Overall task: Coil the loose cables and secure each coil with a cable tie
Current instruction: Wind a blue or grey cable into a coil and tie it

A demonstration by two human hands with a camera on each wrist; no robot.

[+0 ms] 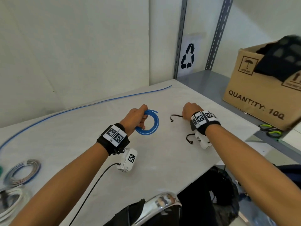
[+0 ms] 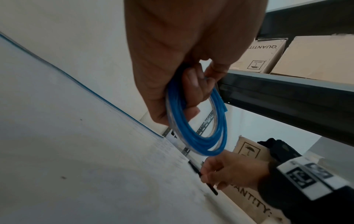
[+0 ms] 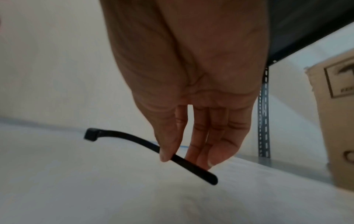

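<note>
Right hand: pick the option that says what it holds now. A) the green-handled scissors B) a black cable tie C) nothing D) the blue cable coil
B. In the right wrist view, the right hand pinches a black cable tie between thumb and fingers, while the blue cable coil sits in the left hand.

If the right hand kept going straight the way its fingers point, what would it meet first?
The right hand points down, pinching a black cable tie. Straight on, its fingertips would most likely meet the white table just below; how near it lies is unclear.
</note>
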